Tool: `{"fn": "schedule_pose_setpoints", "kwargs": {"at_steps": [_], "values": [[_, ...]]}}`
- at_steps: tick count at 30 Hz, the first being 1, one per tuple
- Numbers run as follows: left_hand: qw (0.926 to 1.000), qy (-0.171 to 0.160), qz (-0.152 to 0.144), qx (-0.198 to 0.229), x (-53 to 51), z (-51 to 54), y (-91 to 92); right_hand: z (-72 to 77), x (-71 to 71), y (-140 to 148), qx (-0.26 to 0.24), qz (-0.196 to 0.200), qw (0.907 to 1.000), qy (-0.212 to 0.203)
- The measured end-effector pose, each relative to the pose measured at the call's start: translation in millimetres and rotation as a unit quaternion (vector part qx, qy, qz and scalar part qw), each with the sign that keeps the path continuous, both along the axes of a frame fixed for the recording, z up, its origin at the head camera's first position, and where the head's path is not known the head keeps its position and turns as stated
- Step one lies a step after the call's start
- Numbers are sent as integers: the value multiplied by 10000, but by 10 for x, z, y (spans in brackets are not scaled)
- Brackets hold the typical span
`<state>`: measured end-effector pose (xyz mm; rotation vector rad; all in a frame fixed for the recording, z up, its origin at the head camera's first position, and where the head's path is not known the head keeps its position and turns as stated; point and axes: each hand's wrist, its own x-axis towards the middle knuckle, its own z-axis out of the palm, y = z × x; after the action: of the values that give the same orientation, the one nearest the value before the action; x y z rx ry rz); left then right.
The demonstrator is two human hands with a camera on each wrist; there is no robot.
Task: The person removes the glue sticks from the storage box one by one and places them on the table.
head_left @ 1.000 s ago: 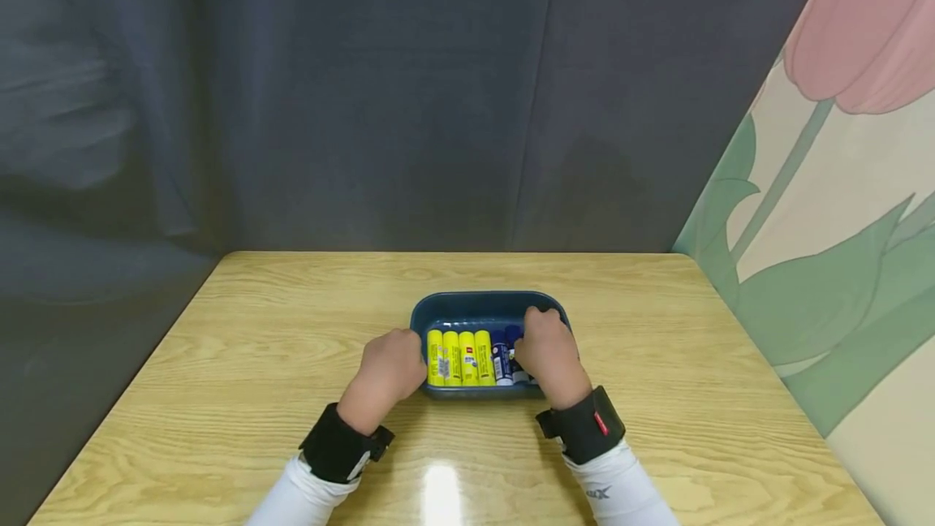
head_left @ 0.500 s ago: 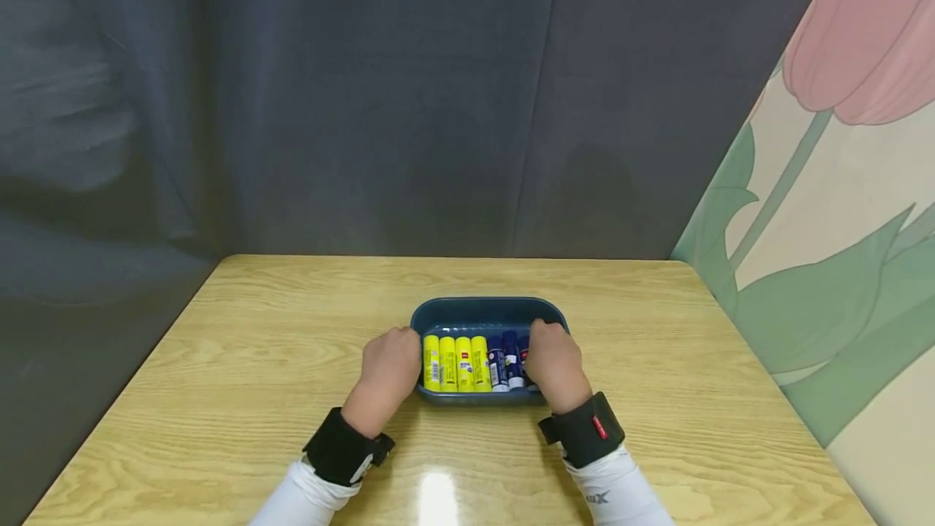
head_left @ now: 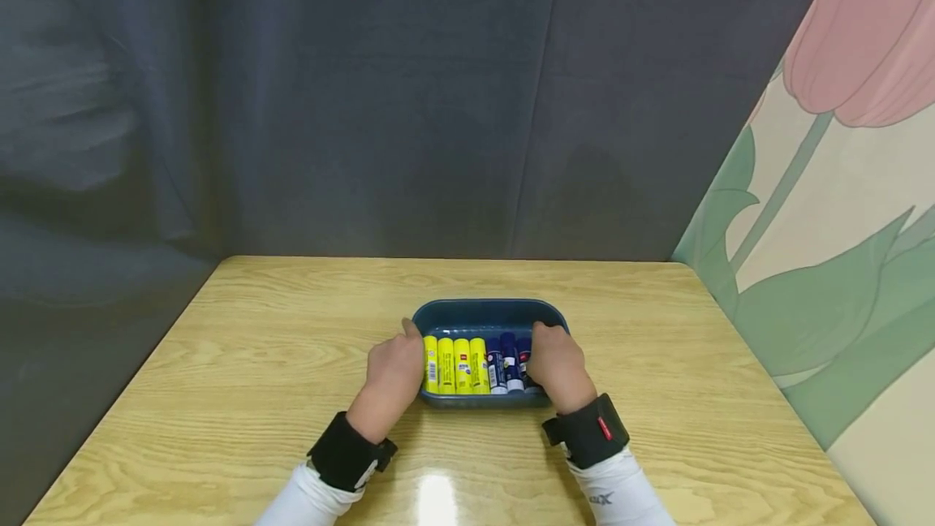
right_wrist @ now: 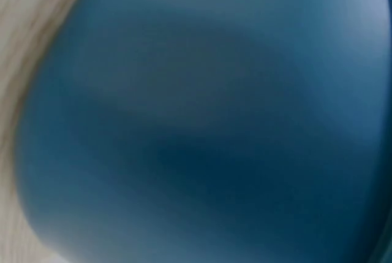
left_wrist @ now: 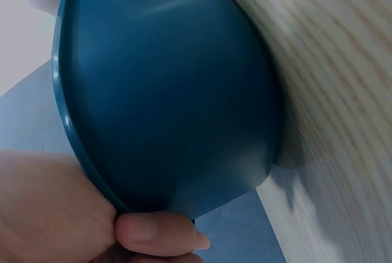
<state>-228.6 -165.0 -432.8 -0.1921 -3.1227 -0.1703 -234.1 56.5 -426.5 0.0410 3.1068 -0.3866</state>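
A dark blue plastic tray [head_left: 489, 402] stands on the table with a row of glue sticks lying side by side in it. Several are yellow [head_left: 463, 366], on the left; dark blue ones [head_left: 510, 362] lie to the right. My left hand [head_left: 394, 368] grips the tray's left end, one digit raised away from the rest in the head view. In the left wrist view its fingertips [left_wrist: 159, 233] curl under the rim against the outer wall. My right hand [head_left: 557, 364] holds the right end, covering part of the rightmost sticks. The right wrist view shows only the tray's outer wall [right_wrist: 196, 122] and some table.
The wooden table [head_left: 256, 364] runs around the tray on every side. A dark grey curtain [head_left: 409, 104] hangs behind its far edge and along the left. On the right is a wall [head_left: 818, 266] painted with a pink tulip and green leaves.
The tray now sits slightly lower in the head view, along with the table edge. A digit of my left hand has lifted from the rim. The right hand keeps its hold.
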Motion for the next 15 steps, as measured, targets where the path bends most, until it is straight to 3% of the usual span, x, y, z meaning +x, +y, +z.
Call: {"fn": "schedule_pose_setpoints", "kwargs": {"at_steps": [5,15], "values": [[10000,-13,21,-34,1,-4,20,14,-19,32,-63,-87,9995,-285],[10000,29,-38,-6,41,28,5,25,-18,55,-346,-7,9986,-407]]}}
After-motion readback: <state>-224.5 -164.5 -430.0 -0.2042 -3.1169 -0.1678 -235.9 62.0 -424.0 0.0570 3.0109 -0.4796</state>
